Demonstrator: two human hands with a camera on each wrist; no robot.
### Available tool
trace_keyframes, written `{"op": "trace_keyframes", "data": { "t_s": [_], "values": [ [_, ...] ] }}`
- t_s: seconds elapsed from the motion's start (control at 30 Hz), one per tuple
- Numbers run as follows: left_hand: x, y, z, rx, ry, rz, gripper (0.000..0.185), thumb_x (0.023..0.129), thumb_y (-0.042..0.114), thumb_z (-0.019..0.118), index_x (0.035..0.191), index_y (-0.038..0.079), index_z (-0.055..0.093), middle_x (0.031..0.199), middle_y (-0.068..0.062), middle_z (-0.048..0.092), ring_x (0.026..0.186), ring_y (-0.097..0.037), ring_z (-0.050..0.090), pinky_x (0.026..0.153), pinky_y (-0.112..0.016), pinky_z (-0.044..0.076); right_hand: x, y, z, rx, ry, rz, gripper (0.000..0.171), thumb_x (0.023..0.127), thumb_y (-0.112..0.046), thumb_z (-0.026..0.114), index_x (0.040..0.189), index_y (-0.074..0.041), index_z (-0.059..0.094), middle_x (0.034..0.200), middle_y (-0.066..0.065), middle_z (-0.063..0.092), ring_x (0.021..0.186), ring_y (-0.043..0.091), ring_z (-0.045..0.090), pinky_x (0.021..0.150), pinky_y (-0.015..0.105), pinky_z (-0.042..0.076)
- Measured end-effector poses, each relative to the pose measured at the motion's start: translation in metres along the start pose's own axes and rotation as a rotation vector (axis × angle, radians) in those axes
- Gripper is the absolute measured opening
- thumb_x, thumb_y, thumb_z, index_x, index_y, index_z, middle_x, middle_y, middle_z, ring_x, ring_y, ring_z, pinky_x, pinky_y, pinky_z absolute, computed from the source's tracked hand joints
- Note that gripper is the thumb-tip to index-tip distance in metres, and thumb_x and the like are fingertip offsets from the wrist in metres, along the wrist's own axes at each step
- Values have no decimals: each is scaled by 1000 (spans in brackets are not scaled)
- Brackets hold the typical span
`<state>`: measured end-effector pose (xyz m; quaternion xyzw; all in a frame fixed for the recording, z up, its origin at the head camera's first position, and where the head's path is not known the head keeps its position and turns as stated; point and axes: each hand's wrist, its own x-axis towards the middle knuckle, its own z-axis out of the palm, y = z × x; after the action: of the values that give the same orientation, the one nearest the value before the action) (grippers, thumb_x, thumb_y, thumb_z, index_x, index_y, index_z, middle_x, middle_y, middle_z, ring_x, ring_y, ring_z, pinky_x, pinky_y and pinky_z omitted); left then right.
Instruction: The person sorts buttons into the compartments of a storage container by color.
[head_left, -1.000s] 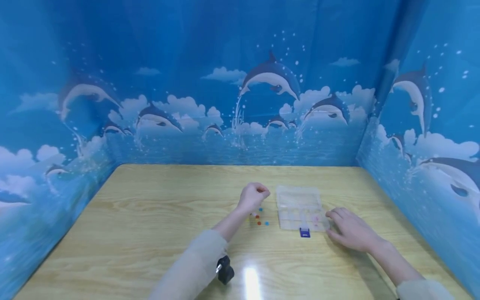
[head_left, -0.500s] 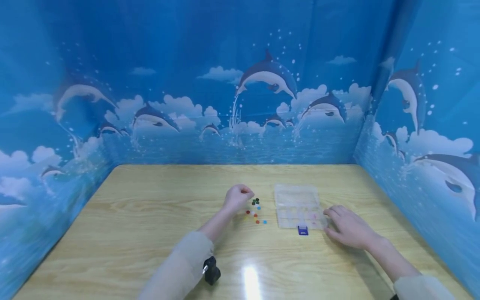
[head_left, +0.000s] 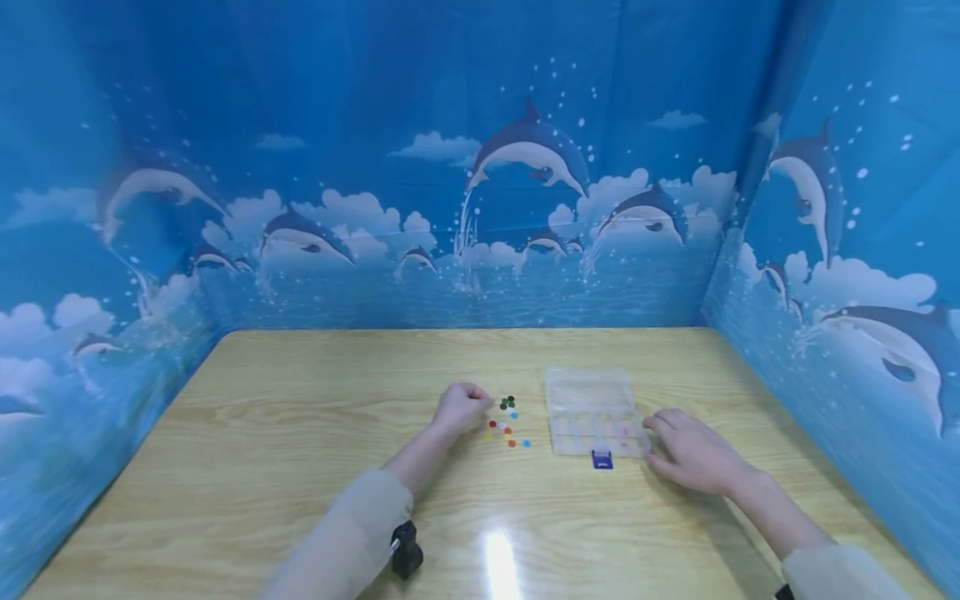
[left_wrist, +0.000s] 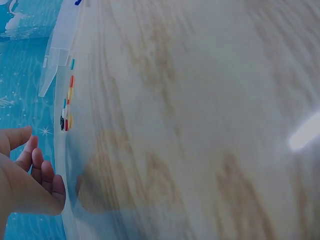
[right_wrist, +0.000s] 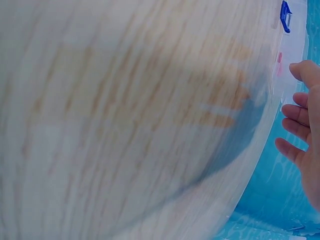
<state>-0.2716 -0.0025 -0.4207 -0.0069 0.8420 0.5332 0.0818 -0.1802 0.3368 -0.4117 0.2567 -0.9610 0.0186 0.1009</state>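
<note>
My left hand [head_left: 461, 404] rests on the wooden table [head_left: 300, 433] as a loose fist, just left of a scatter of small coloured beads [head_left: 508, 421]. In the left wrist view its fingers [left_wrist: 42, 175] are curled with nothing seen in them, and the beads [left_wrist: 67, 107] lie beyond. A clear compartment box [head_left: 592, 404] with a blue latch [head_left: 602, 458] sits right of the beads. My right hand [head_left: 686, 450] lies flat with straight fingers at the box's front right corner. The right wrist view shows those fingers [right_wrist: 300, 112] beside the box edge [right_wrist: 295, 50] and the latch [right_wrist: 285, 15].
Blue dolphin-print walls [head_left: 480, 208] close in the table on the left, back and right. A black wrist camera [head_left: 407, 550] sits on my left forearm. A bright light reflection [head_left: 501, 567] lies near the front edge.
My left hand has drawn back to the left, away from the box, uncovering the dark beads at the top of the scatter. The right hand has stayed by the box.
</note>
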Motion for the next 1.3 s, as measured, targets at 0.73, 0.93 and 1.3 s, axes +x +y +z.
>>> {"op": "trace_keyframes", "data": {
  "t_s": [0.73,0.93,1.3],
  "values": [
    [-4,-14,5,312,-27,136,3,78,12,69,77,9,71,80,1,65,78,-17,57,77,-36,45,1,1,1,-8,21,-27,47,79,-25,69,110,7,57,105,19,58,99,34,54,86,49,44],
    [-4,-16,7,358,-15,157,4,77,14,70,76,11,71,82,1,66,79,-17,58,79,-36,44,1,0,0,-10,23,-30,46,79,-25,69,110,7,57,105,18,58,100,33,54,86,49,44],
    [-7,-14,10,392,-3,150,4,74,13,73,74,12,70,75,5,63,77,-16,55,83,-39,41,-1,0,0,-9,23,-26,46,79,-25,69,110,7,57,105,18,58,100,33,54,87,49,44]
  ]
}}
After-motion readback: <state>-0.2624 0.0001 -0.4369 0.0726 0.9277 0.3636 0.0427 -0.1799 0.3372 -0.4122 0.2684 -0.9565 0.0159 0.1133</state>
